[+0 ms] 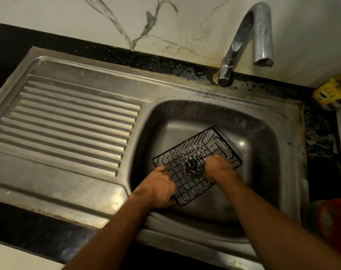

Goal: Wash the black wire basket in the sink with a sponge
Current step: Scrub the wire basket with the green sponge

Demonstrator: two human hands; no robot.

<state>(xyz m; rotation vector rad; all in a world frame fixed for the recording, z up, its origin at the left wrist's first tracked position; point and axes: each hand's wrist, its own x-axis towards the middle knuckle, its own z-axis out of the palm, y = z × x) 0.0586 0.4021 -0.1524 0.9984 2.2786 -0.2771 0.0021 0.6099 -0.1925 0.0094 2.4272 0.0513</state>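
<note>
The black wire basket [214, 147] lies tilted in the steel sink [263, 133], over the drain, with white foam on its grid. My left hand [159, 188] grips the basket's near left edge. My right hand [217, 168] is curled inside the basket and presses down on the grid near the drain. The sponge is hidden under that hand, so I cannot see it.
A chrome tap [243, 41] arches over the sink's back rim; no water runs from it. A ribbed steel drainboard [68, 121] lies to the left. A yellow packet [333, 92] sits at the back right, and a red and green container [335, 225] at the right edge.
</note>
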